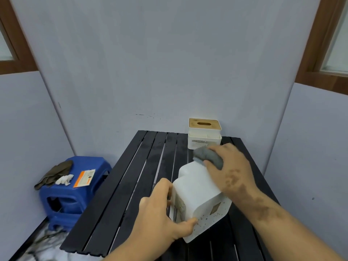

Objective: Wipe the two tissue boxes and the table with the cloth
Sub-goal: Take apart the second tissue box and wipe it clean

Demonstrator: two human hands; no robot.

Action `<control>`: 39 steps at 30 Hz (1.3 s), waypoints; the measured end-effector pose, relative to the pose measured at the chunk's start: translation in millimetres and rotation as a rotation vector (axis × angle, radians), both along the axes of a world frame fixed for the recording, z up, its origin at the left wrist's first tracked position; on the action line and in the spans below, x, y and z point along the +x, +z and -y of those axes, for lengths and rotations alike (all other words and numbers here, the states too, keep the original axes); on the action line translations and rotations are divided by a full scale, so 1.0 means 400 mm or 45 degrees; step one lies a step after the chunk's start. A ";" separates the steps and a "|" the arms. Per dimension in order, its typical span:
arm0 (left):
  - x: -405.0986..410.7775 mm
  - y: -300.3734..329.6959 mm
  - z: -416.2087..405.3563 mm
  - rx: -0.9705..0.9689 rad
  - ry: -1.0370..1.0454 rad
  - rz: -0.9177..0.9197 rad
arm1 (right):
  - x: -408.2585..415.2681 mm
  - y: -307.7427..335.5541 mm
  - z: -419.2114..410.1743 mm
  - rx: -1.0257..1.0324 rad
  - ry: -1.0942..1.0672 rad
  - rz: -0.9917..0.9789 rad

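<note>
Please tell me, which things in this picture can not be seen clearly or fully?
Head view:
- Label on the far tissue box: too small to read.
- Near tissue box: left side hidden by the left hand.
- Grey cloth: partly covered by the right hand, which is blurred.
- Black table: near edge cut off by the frame.

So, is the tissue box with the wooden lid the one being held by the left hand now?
No, the left hand holds the white speckled box; the wooden-lid box stands untouched at the table's far edge.
</note>
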State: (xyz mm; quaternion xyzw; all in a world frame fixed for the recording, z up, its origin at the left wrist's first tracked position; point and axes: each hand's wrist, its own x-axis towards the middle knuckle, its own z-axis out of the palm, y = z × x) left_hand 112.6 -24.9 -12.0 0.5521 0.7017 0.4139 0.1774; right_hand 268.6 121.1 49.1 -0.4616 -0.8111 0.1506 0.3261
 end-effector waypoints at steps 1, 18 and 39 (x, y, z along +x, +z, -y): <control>-0.002 -0.001 0.000 0.011 0.002 0.008 | -0.014 -0.002 0.032 0.047 0.106 0.013; 0.003 0.011 0.002 0.011 0.007 0.062 | 0.076 -0.026 0.077 0.209 0.428 -0.040; 0.018 0.017 0.003 0.083 0.009 0.187 | 0.038 -0.033 0.148 0.232 0.310 -0.127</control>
